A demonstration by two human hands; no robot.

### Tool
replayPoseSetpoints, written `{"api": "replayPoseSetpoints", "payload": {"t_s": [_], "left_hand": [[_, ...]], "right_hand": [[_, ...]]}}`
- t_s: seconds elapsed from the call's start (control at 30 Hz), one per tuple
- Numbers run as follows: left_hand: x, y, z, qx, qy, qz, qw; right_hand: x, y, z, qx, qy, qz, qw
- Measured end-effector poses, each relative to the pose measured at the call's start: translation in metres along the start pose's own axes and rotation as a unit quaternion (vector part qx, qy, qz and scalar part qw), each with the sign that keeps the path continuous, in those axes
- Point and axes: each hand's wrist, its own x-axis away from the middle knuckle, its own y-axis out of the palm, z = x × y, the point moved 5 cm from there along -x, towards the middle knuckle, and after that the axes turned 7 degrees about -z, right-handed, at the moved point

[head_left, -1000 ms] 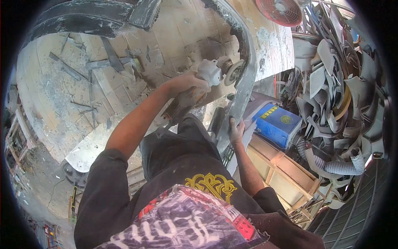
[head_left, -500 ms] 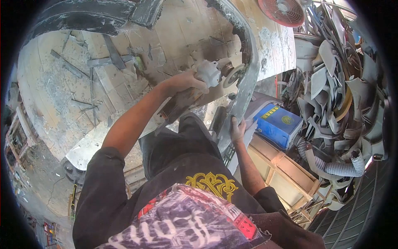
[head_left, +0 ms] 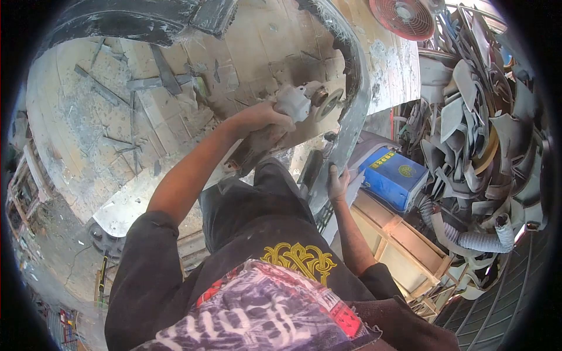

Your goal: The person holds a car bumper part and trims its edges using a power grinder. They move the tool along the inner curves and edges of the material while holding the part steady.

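My left hand [head_left: 257,119] is wrapped around the body of an angle grinder [head_left: 294,104], whose rear end reaches back toward my lap. The grinder's round disc [head_left: 329,105] stands close to the inner edge of a long curved grey panel [head_left: 358,88]; whether it touches is hard to tell. Ragged, fibrous edges show on the upper part of this panel. My right hand [head_left: 338,183] grips the panel's near end, thumb on top and the other fingers mostly hidden.
Cut strips [head_left: 164,70] and dust lie on the cardboard-covered table [head_left: 193,134]. Another dark curved part [head_left: 117,20] rests at the far left. A red round fan [head_left: 404,17] stands at the back right. On my right are a blue box [head_left: 393,177], a wooden crate [head_left: 404,251] and piled panels [head_left: 462,128].
The grinder's disc has tilted slightly and sits a little farther from the panel's inner edge. My right hand keeps its grip, and the whole view has shifted slightly.
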Motion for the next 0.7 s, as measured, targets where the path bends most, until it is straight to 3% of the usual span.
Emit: {"api": "replayPoseSetpoints", "payload": {"t_s": [0.33, 0.4, 0.53, 0.7], "left_hand": [[-0.005, 0.008, 0.015, -0.052, -0.003, 0.005, 0.999], [-0.004, 0.009, 0.016, -0.061, 0.037, 0.008, 0.997], [0.000, 0.009, 0.008, -0.047, 0.015, 0.005, 0.999], [0.012, 0.013, 0.013, -0.060, 0.056, 0.014, 0.997]], "right_hand": [[0.000, 0.000, 0.007, -0.015, 0.045, -0.016, 0.999], [-0.001, 0.000, 0.002, -0.009, 0.027, -0.012, 1.000], [0.000, -0.001, -0.002, 0.010, 0.018, -0.009, 1.000], [0.001, 0.003, -0.008, 0.021, -0.001, 0.006, 1.000]]}}
